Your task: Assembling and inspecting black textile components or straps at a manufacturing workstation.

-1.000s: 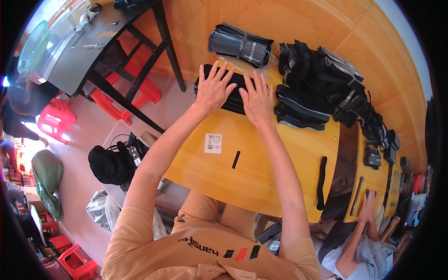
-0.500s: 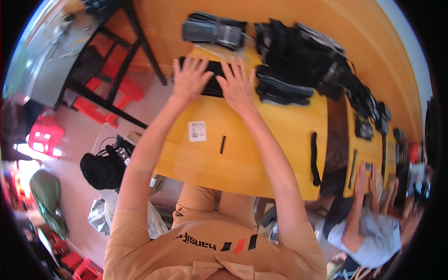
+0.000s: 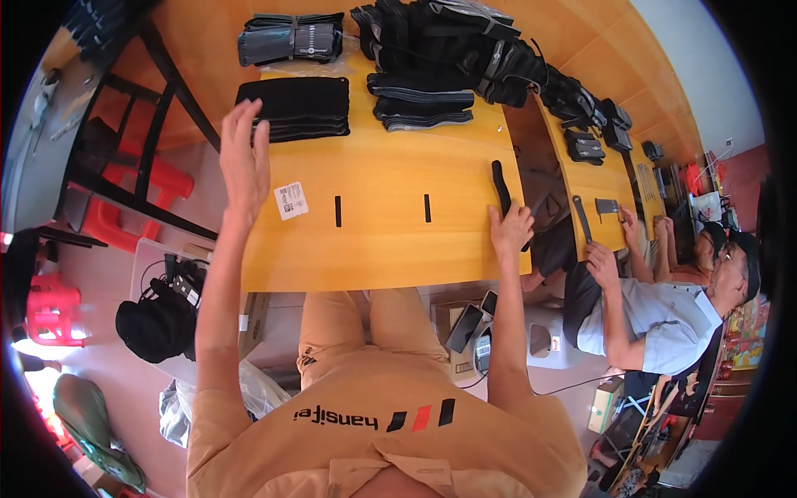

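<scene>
A neat stack of flat black pieces (image 3: 300, 98), seemingly fabric, lies on the far left of the yellow wooden table (image 3: 382, 257). My left hand (image 3: 246, 166) is raised at the stack's left edge, fingers stretched, holding nothing. Over at the table's right edge, my right hand (image 3: 510, 231) reaches over a narrow, slightly bent black strip (image 3: 501, 181). Its thumb and fingers are apart on either side of the strip, and the strip's lower end shows past the fingers. A white printed label (image 3: 291, 201) and two short dark bars (image 3: 338, 211) are on the tabletop between my arms.
Behind stand a strapped grey bundle (image 3: 292, 39), folded black and grey pieces (image 3: 422, 101) and a long heap of black goods (image 3: 452, 46). A co-worker in a light shirt (image 3: 656, 319) sits at the right-hand table. Left are a black cap (image 3: 154, 324) and red stools (image 3: 124, 203).
Both hands have left the top of the black stack. My left hand moved to its left edge; my right hand came down to the black strip. The whole view has shifted.
</scene>
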The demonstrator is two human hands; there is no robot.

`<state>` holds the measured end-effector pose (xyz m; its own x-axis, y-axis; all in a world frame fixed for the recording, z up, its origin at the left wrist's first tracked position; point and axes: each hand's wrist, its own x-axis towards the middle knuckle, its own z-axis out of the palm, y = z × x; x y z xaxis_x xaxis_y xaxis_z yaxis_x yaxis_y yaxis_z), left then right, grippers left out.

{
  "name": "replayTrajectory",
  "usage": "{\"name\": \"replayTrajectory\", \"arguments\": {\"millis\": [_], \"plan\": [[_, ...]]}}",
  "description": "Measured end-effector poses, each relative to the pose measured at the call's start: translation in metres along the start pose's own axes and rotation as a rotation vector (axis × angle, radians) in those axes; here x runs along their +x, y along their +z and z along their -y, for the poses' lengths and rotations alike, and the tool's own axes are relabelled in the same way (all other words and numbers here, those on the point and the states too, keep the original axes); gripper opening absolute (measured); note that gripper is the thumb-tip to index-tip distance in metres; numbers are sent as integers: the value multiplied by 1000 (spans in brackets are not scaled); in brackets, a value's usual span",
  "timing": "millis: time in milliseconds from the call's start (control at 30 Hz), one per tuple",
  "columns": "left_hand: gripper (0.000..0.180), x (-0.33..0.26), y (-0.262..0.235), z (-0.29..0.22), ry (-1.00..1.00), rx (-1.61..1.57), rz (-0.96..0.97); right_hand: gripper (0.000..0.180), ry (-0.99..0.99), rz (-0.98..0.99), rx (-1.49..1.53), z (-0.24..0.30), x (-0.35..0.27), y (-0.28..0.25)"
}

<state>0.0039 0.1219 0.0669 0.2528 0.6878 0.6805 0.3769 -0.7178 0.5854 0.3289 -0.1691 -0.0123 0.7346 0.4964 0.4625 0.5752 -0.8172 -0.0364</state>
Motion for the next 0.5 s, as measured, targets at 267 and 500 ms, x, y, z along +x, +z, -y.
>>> {"name": "replayTrajectory", "arguments": {"millis": [267,500], "plan": [[25,-136,-15,-62,-616,-710,285,21,165,573,1288,2,-23,-36],[37,-174,-20,-139,-658,-1002,611,33,54,1381,1917,77,-128,-111]]}}
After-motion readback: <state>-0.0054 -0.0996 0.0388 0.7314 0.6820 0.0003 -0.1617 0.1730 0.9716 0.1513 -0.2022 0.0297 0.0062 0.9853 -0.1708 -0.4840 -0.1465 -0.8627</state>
